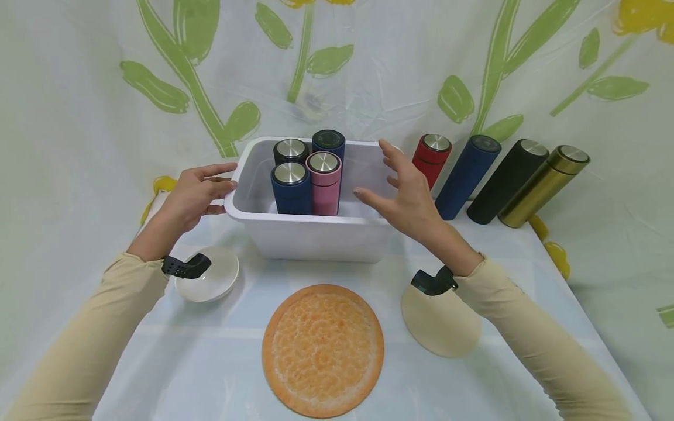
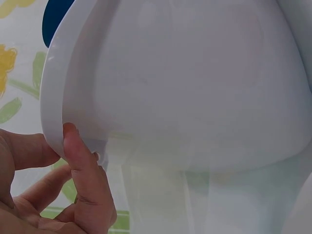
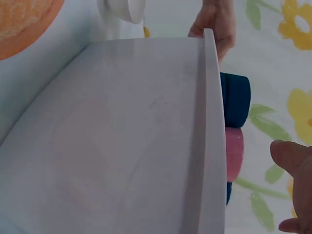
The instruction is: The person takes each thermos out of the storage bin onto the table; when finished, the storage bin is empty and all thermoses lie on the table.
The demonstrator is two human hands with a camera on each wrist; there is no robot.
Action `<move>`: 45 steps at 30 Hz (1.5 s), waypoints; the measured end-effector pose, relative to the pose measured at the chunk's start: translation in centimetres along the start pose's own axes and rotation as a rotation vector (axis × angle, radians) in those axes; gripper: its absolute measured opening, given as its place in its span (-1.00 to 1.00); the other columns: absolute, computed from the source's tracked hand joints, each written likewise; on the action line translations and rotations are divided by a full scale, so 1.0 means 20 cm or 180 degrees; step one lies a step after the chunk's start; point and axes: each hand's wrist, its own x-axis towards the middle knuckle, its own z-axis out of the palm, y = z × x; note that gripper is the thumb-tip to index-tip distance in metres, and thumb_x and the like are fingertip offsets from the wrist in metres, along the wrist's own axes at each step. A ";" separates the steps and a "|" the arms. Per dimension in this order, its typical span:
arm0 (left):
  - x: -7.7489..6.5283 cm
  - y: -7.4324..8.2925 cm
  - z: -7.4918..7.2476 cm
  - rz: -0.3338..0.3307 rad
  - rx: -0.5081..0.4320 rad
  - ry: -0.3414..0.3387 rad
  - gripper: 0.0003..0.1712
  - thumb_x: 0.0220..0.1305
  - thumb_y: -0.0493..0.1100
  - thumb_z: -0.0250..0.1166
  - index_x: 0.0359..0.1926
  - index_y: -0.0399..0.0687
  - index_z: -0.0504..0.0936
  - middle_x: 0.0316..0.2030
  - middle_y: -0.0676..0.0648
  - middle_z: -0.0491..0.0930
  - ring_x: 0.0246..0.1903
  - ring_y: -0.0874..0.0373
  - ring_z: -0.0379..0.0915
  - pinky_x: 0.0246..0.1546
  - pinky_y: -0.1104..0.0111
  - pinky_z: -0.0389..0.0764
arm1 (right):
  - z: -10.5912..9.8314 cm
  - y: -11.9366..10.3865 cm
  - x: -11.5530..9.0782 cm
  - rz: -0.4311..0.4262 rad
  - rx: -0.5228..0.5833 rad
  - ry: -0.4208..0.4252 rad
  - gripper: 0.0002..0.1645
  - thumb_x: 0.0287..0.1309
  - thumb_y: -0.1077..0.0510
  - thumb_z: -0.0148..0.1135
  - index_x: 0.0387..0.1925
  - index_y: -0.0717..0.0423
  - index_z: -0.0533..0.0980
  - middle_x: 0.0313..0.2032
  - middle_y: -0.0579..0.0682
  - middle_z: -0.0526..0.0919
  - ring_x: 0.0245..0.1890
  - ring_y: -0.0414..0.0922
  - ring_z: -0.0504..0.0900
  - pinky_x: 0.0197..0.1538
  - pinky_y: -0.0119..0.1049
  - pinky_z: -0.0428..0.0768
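Beige sleeves (image 1: 79,345) reach up from the foot of my head view, each with a black strap (image 1: 186,266) at the wrist, toward a white box (image 1: 316,240) at the far side of a pale-covered table (image 1: 221,368). Watching from a distance, I see the left hand (image 1: 192,196) pinch the box at its left rim, thumb and finger clamped on the edge in the left wrist view. The right hand (image 1: 408,196) hovers at the box's right end with thumb and fingers spread apart, holding nothing; my right wrist view shows its thumb clear of the wall.

Inside the box, four bottles stand upright in a cluster: a black bottle (image 1: 291,150) and a dark-lidded blue bottle (image 1: 329,140) at the back, a steel-lidded blue bottle (image 1: 292,193) and a pink bottle (image 1: 325,187) in front. Right of the box I count four more in a row: a red bottle (image 1: 430,158), partly behind the right hand, then a tall blue bottle (image 1: 467,178), a tall black bottle (image 1: 508,181) and a gold bottle (image 1: 542,188).

Nearer me lie a white bowl (image 1: 210,275) on the left, a crust-patterned round mat (image 1: 323,351) in the middle and a cream disc (image 1: 444,327) on the right. Leaves and yellow flowers decorate the backdrop (image 1: 368,88).
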 end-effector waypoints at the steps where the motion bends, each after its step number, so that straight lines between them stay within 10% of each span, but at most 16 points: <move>1: 0.00 0.00 0.00 -0.0006 -0.0002 0.0001 -0.36 0.49 -0.12 0.13 0.53 0.06 0.23 0.28 -0.26 0.42 0.06 -0.01 0.46 -0.21 0.41 0.65 | 0.01 0.00 0.01 0.0001 0.0018 -0.0016 0.07 0.05 0.09 0.55 0.51 0.10 0.17 0.44 0.03 0.29 0.36 -0.04 0.37 0.21 -0.04 0.51; 27: 0.00 0.00 -0.01 0.0029 -0.0030 -0.0008 -0.36 0.48 -0.12 0.15 0.52 0.06 0.25 0.27 -0.26 0.44 0.01 0.04 0.50 -0.20 0.39 0.65 | 0.28 -0.05 0.17 0.0047 -0.0162 -0.0146 -0.14 0.06 0.02 0.53 0.33 0.19 0.37 0.21 0.06 0.54 0.16 0.05 0.55 0.15 -0.15 0.56; 45: 0.01 -0.01 -0.01 0.0013 -0.0069 0.0017 -0.36 0.47 -0.14 0.15 0.52 0.06 0.25 0.28 -0.26 0.44 0.05 -0.01 0.47 -0.22 0.40 0.65 | 0.30 -0.06 0.19 0.0609 -0.0025 -0.0220 -0.29 0.00 0.00 0.55 0.06 0.20 0.35 0.02 0.14 0.59 -0.02 -0.01 0.64 0.02 -0.22 0.60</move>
